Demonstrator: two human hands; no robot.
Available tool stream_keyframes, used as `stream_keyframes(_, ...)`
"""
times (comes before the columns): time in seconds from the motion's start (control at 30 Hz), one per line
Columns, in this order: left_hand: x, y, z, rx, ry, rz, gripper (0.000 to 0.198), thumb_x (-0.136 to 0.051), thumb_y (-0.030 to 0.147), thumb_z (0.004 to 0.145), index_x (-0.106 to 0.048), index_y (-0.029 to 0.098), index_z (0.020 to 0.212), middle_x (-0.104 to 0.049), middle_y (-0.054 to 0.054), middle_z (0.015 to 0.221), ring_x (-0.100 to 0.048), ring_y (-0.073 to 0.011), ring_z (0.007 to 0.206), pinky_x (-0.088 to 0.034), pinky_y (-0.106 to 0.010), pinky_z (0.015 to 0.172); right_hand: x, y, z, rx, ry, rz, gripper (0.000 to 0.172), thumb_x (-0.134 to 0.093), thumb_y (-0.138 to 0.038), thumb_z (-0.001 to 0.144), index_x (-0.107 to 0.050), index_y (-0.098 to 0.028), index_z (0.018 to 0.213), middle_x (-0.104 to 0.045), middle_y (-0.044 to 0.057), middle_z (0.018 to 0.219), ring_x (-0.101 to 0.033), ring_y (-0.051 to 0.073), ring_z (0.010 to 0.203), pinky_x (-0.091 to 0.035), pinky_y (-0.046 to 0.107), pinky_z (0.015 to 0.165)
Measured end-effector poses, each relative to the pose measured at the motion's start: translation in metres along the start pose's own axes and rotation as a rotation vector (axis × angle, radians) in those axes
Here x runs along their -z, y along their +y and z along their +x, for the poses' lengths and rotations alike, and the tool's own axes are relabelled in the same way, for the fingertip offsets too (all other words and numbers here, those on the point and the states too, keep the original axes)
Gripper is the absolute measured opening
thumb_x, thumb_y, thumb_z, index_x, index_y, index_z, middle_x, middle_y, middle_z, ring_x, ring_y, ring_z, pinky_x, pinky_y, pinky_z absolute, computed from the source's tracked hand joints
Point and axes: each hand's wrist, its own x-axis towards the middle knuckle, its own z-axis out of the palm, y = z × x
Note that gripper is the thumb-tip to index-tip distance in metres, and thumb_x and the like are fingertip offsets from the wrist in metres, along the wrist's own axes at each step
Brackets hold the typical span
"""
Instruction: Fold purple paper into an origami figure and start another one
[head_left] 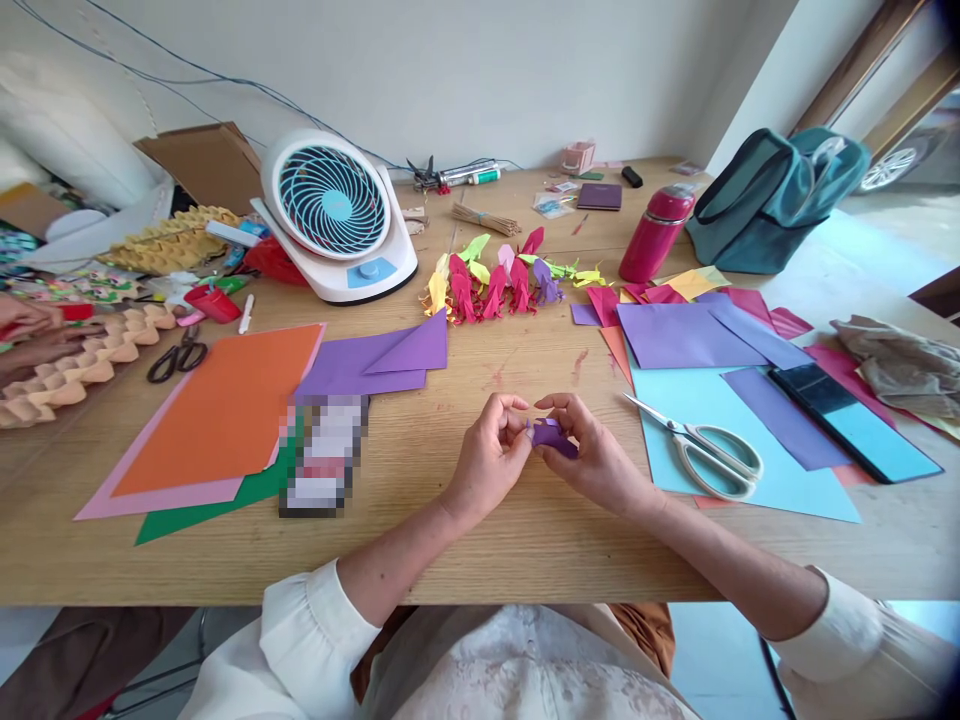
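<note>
Between my two hands, above the table's middle, is a small folded piece of purple paper [553, 438]. My right hand [589, 455] pinches its body between thumb and fingers. At its left end my left hand [491, 450] closes thumb and fingertips on a thin tip of the paper. White-handled scissors [716, 460] lie on a light blue sheet [675, 395] to the right of my hands. Beyond them, folded paper figures [495, 290] in red, yellow, green and purple stand grouped. Purple sheets [375, 355] lie to the left.
An orange sheet [217, 410] and a phone [326, 455] lie left; another phone [847, 420] lies right. A white fan [334, 215], a pink bottle [656, 235] and a teal bag [772, 205] stand farther back. At far left, another person's hands [34, 335] are near a scalloped strip [90, 365].
</note>
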Motion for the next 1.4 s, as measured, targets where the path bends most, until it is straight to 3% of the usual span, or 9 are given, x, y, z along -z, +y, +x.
stream_keyframes(0.17, 0.0, 0.001, -0.001, -0.047, 0.022, 0.055, 0.024, -0.055, 0.011, 0.087, -0.049, 0.022, 0.108, -0.054, 0.006, 0.071, -0.058, -0.0103, 0.067, -0.047, -0.021, 0.068, 0.001, 0.001, 0.0, -0.064, -0.03, 0.084, 0.046, -0.061, -0.02, 0.08, -0.045, -0.024, 0.123, -0.059, -0.002, 0.084, -0.053, 0.015, 0.075, -0.042, 0.028, 0.069)
stream_keyframes(0.33, 0.006, 0.0, 0.001, -0.106, -0.014, 0.108, 0.018, -0.05, 0.014, 0.093, -0.049, 0.022, 0.109, -0.051, 0.007, 0.066, -0.054, -0.0101, 0.059, -0.045, -0.02, 0.059, 0.002, 0.009, 0.003, -0.129, -0.071, 0.241, 0.043, -0.065, -0.026, 0.081, -0.045, -0.023, 0.12, -0.059, -0.003, 0.083, -0.053, 0.014, 0.073, -0.041, 0.028, 0.068)
stream_keyframes(0.43, 0.016, 0.001, 0.007, -0.368, 0.022, 0.298, 0.017, -0.048, 0.012, 0.094, -0.057, 0.021, 0.105, -0.06, -0.001, 0.084, -0.058, -0.0124, 0.075, -0.048, -0.024, 0.071, 0.007, 0.013, 0.006, -0.172, -0.125, 0.366, 0.043, -0.068, -0.029, 0.081, -0.046, -0.023, 0.118, -0.058, -0.004, 0.081, -0.05, 0.012, 0.07, -0.038, 0.026, 0.065)
stream_keyframes(0.53, 0.027, 0.001, 0.013, -0.633, -0.026, 0.519, 0.028, -0.048, 0.007, 0.093, -0.066, 0.024, 0.106, -0.062, -0.005, 0.101, -0.057, -0.0152, 0.088, -0.048, -0.028, 0.081, 0.013, 0.011, 0.008, -0.215, -0.173, 0.457, 0.046, -0.072, -0.031, 0.078, -0.046, -0.023, 0.116, -0.056, -0.004, 0.078, -0.047, 0.011, 0.066, -0.035, 0.024, 0.06)
stream_keyframes(0.73, 0.04, 0.007, 0.015, -0.85, -0.047, 0.782, 0.016, -0.058, 0.02, 0.094, -0.071, 0.027, 0.103, -0.07, -0.003, 0.108, -0.056, -0.0167, 0.089, -0.043, -0.031, 0.082, 0.015, 0.001, 0.007, -0.241, -0.226, 0.558, 0.048, -0.077, -0.037, 0.075, -0.048, -0.024, 0.111, -0.059, -0.003, 0.082, -0.049, 0.01, 0.065, -0.036, 0.024, 0.058)
stream_keyframes(1.03, 0.047, 0.01, 0.019, -0.863, -0.13, 0.746, 0.018, -0.056, 0.024, 0.098, -0.071, 0.032, 0.104, -0.073, 0.0, 0.109, -0.058, -0.0152, 0.089, -0.034, -0.033, 0.079, 0.015, 0.007, 0.008, -0.231, -0.237, 0.565, 0.048, -0.078, -0.038, 0.075, -0.049, -0.025, 0.111, -0.06, -0.001, 0.086, -0.053, 0.013, 0.071, -0.04, 0.024, 0.062)
stream_keyframes(1.27, 0.045, 0.009, 0.02, -0.959, -0.07, 0.763, 0.015, -0.06, 0.018, 0.095, -0.068, 0.029, 0.101, -0.075, 0.001, 0.104, -0.056, -0.0155, 0.086, -0.031, -0.034, 0.078, 0.014, 0.012, 0.007, -0.223, -0.254, 0.587, 0.046, -0.077, -0.034, 0.077, -0.049, -0.026, 0.113, -0.058, -0.004, 0.083, -0.05, 0.011, 0.069, -0.038, 0.023, 0.061)
stream_keyframes(1.4, 0.043, 0.009, 0.019, -0.874, -0.099, 0.725, 0.014, -0.058, 0.019, 0.095, -0.068, 0.029, 0.098, -0.074, 0.001, 0.105, -0.058, -0.015, 0.088, -0.032, -0.034, 0.079, 0.015, 0.01, 0.007, -0.206, -0.246, 0.522, 0.047, -0.075, -0.038, 0.078, -0.048, -0.026, 0.114, -0.057, -0.002, 0.084, -0.049, 0.013, 0.07, -0.038, 0.025, 0.061)
